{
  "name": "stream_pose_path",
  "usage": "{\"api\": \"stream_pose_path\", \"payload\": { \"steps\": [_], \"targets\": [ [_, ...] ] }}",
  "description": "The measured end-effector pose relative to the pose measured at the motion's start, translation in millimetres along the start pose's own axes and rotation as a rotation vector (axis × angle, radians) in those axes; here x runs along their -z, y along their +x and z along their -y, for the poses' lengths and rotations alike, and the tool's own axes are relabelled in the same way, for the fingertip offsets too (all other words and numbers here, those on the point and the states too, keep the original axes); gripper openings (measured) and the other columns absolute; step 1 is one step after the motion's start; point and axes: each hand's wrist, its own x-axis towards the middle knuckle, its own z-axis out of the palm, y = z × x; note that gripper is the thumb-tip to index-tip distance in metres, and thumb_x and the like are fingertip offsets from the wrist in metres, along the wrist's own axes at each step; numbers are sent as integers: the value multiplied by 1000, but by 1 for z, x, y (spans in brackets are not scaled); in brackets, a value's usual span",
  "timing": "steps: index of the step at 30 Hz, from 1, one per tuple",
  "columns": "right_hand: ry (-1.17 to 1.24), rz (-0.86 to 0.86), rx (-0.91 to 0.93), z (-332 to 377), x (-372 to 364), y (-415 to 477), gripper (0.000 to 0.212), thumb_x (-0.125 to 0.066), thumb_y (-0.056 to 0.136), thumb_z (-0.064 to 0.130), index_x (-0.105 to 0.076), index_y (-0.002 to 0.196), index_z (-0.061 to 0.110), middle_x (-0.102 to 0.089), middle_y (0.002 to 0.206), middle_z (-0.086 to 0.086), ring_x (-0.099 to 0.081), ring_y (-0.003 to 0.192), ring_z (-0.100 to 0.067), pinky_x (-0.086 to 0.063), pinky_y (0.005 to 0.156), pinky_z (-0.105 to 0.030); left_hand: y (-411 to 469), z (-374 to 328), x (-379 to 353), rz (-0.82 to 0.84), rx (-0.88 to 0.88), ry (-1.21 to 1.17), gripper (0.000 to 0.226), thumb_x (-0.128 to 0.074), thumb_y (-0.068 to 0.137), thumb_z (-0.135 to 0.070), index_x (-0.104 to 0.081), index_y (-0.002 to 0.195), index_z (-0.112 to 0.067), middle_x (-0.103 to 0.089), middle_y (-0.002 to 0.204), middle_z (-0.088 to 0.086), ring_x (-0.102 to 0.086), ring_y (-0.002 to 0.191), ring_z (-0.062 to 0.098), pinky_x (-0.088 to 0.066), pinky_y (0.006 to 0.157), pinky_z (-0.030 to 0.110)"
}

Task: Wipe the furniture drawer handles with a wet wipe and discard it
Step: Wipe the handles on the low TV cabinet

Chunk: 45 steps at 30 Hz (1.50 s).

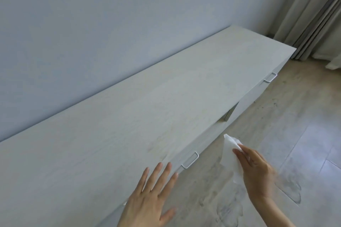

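Now | right hand (256, 169) fingers pinch wet wipe (231, 158) beside near handle (191, 160) | left hand (151, 201) splayed

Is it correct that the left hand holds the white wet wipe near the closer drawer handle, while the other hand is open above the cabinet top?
Not quite. The head view shows the right hand holding the wet wipe near the closer drawer handle; the left hand is the open one above the cabinet top.

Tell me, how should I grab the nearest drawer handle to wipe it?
Wrap the wet wipe around the near handle at its straight front bar, coming from the floor side. It is a thin open loop sticking out from the drawer front, so fingers can probably close round it.
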Motion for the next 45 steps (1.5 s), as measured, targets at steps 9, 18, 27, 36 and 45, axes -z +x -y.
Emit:
{"api": "stream_pose_path", "payload": {
  "steps": [9,18,27,36,45],
  "targets": [
    [-53,309,175,-164,-103,47,25,-62,87,27,-73,102,10,-70,102,3,-63,95,-15,-42,80,-15,76,-31,-150,166,166,-145,68,-20,93,-62,-29,145,-20,-30,152,2,-25,137,23,-13,108,35],
    [126,224,794,-277,-257,50,29,-47,98,33,-71,97,16,-60,84,1,-52,77,-15,-44,67,-24,113,9,-291,-73,528,-67,67,-15,96,-59,-17,150,-20,-22,155,2,-18,141,22,-11,112,38],
    [255,49,947,-276,-274,48,14,-65,75,-9,-64,79,4,-63,84,-6,-57,74,-22,-45,60,-27,105,12,-325,-203,575,-107,72,-12,94,-64,-1,151,-21,-2,158,2,5,144,15,5,114,32],
    [172,360,1229,-307,-284,6,36,-49,97,30,-68,85,3,-67,115,-9,-59,115,-21,-47,98,-36,105,11,-327,-274,576,-183,73,-8,90,-70,12,147,-29,7,157,-4,13,142,9,13,112,24],
    [180,101,977,-307,-304,-7,27,-58,91,31,-72,96,9,-45,70,-4,-37,67,-14,-34,62,-30,104,10,-326,-297,560,-242,77,-4,85,-75,13,145,-30,12,154,-11,16,141,6,10,113,27]
  ]
}}
